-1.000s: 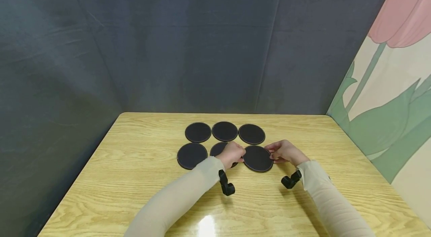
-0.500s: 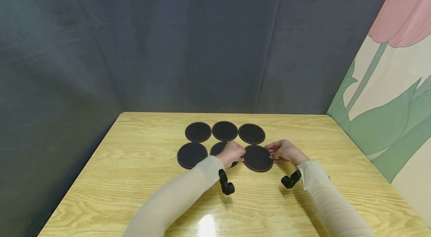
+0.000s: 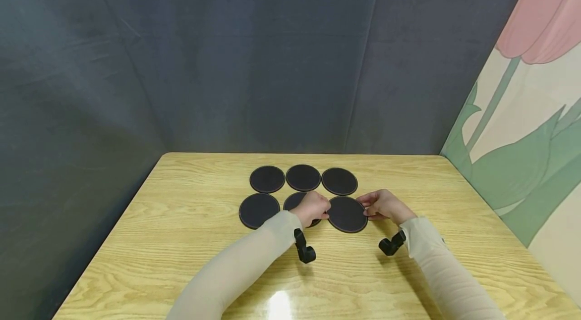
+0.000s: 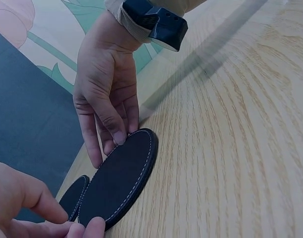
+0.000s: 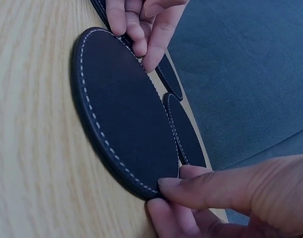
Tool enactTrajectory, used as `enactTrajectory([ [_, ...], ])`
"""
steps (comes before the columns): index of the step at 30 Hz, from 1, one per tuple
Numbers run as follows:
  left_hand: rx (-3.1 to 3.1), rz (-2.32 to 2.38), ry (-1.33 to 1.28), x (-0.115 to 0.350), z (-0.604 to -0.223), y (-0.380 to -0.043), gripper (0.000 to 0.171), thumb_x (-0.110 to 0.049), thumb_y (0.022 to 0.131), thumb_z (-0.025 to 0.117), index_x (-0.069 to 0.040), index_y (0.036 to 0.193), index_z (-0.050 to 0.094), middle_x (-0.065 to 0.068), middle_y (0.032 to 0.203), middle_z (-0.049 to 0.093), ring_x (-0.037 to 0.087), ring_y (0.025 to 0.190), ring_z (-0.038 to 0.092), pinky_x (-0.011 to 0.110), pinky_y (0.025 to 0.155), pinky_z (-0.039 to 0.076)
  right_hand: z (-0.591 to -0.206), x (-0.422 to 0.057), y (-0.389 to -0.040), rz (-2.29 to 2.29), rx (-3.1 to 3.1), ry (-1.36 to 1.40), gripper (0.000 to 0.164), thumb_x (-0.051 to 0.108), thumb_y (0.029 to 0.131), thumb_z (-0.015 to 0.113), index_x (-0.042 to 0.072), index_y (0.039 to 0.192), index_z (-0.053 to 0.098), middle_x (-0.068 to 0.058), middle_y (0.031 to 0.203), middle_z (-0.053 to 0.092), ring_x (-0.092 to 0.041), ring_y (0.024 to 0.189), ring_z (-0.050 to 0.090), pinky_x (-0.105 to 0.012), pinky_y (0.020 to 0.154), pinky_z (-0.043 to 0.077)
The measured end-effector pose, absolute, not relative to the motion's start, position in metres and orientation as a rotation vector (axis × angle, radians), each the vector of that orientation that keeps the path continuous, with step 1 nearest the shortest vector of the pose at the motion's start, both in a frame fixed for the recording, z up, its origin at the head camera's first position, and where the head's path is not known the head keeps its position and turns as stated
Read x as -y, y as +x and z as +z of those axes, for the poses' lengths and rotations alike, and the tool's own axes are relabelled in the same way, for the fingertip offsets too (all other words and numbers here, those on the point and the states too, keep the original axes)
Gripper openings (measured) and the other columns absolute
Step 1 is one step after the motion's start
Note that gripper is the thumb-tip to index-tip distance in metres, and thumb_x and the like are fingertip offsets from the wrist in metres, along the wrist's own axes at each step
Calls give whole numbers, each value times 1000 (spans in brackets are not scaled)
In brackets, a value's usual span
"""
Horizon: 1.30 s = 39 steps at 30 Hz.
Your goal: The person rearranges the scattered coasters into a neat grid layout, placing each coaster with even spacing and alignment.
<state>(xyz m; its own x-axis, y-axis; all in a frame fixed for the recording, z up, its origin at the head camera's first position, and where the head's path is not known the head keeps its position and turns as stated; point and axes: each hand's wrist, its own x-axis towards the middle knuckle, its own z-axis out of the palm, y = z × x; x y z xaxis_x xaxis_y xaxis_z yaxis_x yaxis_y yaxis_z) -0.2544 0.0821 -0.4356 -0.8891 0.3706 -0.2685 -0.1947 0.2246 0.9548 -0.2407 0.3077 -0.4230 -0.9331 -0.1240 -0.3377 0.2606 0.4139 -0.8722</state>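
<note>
A round black coaster (image 3: 347, 214) with pale stitching along its rim lies at the front right of two rows of such coasters. My left hand (image 3: 313, 207) has its fingertips on the coaster's left edge and covers part of the front middle coaster (image 3: 292, 202). From the opposite side my right hand (image 3: 383, 204) grips the same coaster. In the right wrist view the right thumb (image 5: 170, 184) rests on top of the rim, with fingers against the side. Layered dark lines show along the coaster's edge (image 5: 99, 148).
At the front left lies another coaster (image 3: 259, 210). Behind are a back left coaster (image 3: 267, 179), a back middle one (image 3: 303, 177) and a back right one (image 3: 339, 181). The wooden table (image 3: 190, 239) meets a dark curtain (image 3: 272, 57) and a flower-painted wall (image 3: 535, 123).
</note>
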Motion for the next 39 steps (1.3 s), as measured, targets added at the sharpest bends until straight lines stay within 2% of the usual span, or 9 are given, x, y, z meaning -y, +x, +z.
enactTrajectory([
  [2,-2061,1708,164,-82,-436,-254,21,9,86,49,0,68,55,4,72,54,12,54,33,27,76,56,-424,-308,-241,-1531,-2321,115,50,-20,79,63,-19,127,50,-8,98,72,-7,76,65,-25,64,58],
  [3,-2062,1706,167,-81,-437,-254,14,9,85,50,6,83,63,9,87,62,12,60,43,28,78,57,-424,-308,-241,-1532,-2320,112,50,-20,79,63,-19,127,50,-8,98,72,-7,76,65,-25,64,57],
  [6,-2061,1718,171,-80,-437,-253,43,13,82,52,12,125,57,22,132,55,20,94,63,30,83,57,-424,-307,-241,-1528,-2323,111,50,-20,78,63,-19,127,50,-9,98,72,-7,76,65,-25,64,57],
  [9,-2087,1701,183,-79,-435,-251,45,15,79,54,13,124,58,22,129,57,22,99,64,28,80,57,-423,-307,-241,-1522,-2329,119,50,-19,78,63,-18,126,51,-10,99,72,-7,76,65,-25,64,57],
  [13,-2150,1661,203,-79,-434,-250,45,14,77,59,11,122,61,11,96,66,12,72,56,21,64,50,-423,-309,-241,-1516,-2330,116,50,-19,79,63,-18,127,51,-10,100,72,-7,76,65,-25,64,57],
  [17,-2193,1622,229,-79,-433,-248,44,12,78,64,9,122,61,1,68,50,10,57,40,20,54,39,-424,-309,-241,-1524,-2326,115,51,-19,79,63,-18,127,50,-9,99,72,-7,76,65,-25,64,57],
  [22,-2276,1562,239,-81,-436,-250,44,8,76,71,6,119,63,5,79,63,12,62,48,22,56,42,-424,-309,-240,-1527,-2324,110,51,-19,79,63,-18,127,50,-9,99,72,-7,76,65,-25,64,57],
  [27,-2377,1501,234,-84,-441,-253,40,7,71,77,1,110,67,12,105,66,17,82,59,26,66,51,-424,-309,-241,-1534,-2322,118,51,-19,78,63,-18,127,50,-7,98,72,-7,76,65,-25,64,57],
  [39,-2508,1402,282,-84,-438,-250,35,6,68,79,0,100,68,9,101,65,19,87,58,29,71,54,-422,-308,-241,-1526,-2315,102,51,-20,79,63,-18,128,50,-3,94,71,-7,74,65,-24,63,57],
])
